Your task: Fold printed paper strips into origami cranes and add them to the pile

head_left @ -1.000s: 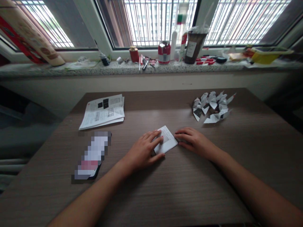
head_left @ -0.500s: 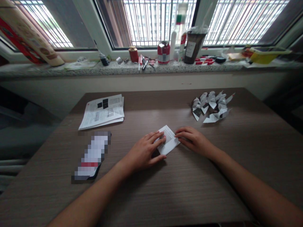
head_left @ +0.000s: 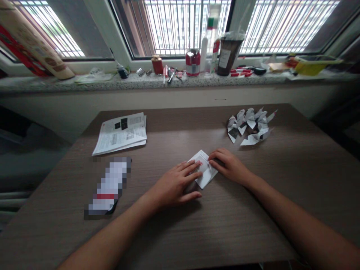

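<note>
A small folded white paper (head_left: 206, 180) with some print lies on the brown table, one corner pointing away from me. My left hand (head_left: 178, 183) rests flat with its fingers spread, the fingertips pressing on the paper's left part. At the paper's right edge, my right hand (head_left: 229, 166) has its thumb and fingers pinched on a lifted flap or edge. The fine layers under the fingertips are too small to tell.
A stack of printed sheets (head_left: 122, 133) and a blurred-out phone (head_left: 109, 185) lie to the left. Folded paper pieces (head_left: 250, 125) form a ring at the back right. A can (head_left: 192, 63), a dark cup (head_left: 228, 54) and small items stand on the sill (head_left: 112, 85).
The paper has shifted slightly right and toward me. My left fingers have spread and slid right, while my right fingers have closed together at the paper's edge, where a flap now stands up.
</note>
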Motion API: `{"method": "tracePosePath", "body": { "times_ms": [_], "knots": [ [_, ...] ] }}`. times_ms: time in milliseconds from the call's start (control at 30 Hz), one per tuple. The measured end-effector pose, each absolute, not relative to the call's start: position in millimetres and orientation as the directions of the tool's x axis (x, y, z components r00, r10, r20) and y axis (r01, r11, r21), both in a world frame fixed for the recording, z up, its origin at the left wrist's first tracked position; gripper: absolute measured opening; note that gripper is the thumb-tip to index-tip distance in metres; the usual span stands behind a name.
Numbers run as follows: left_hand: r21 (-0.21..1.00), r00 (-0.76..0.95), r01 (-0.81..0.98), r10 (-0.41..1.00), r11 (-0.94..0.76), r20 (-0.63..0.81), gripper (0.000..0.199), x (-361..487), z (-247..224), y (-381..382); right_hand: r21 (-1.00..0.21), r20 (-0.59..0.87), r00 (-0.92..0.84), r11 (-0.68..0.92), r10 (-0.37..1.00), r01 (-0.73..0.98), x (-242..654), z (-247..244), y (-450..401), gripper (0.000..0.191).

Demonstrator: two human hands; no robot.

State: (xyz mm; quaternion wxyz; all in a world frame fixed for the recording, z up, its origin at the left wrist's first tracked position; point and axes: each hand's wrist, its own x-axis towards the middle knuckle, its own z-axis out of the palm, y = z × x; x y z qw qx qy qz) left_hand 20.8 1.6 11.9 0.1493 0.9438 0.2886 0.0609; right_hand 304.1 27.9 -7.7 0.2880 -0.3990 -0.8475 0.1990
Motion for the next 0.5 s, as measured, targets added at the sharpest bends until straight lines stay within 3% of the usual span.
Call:
{"method": "tracePosePath", "body": {
  "times_ms": [500],
  "knots": [
    [0.328,0.862,0.448,0.499,-0.832,0.087,0.059,28,13,-8,-0.534,0.326,-0.408,0.522,0.853,0.665,291,-13,31,0.008]
  ]
}}
